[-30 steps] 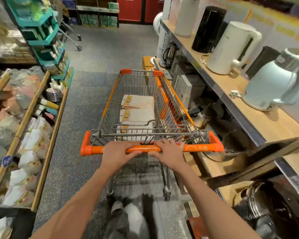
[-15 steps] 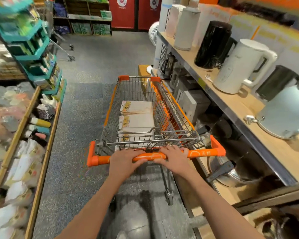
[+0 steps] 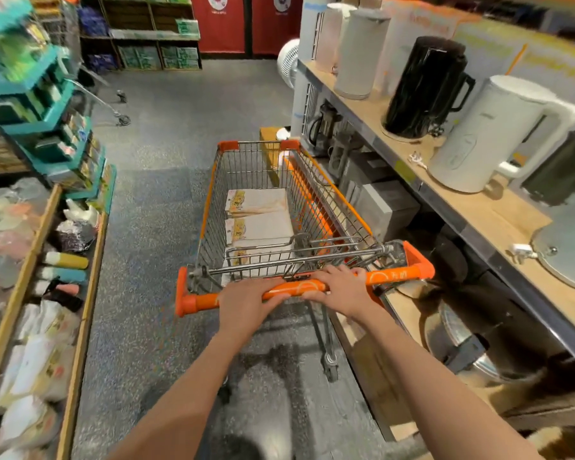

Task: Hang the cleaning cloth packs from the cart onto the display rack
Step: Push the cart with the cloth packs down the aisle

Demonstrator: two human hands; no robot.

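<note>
We grip the cart's orange handle (image 3: 312, 288) with both hands: left hand (image 3: 246, 302) and right hand (image 3: 341, 290) sit side by side, fingers curled over the bar. The cleaning cloth packs (image 3: 258, 215) lie flat in the cart (image 3: 210, 207) basket, just beyond our grip.

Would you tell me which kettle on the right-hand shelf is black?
The tall glossy black kettle, standing between the grey one and the white one.
</note>
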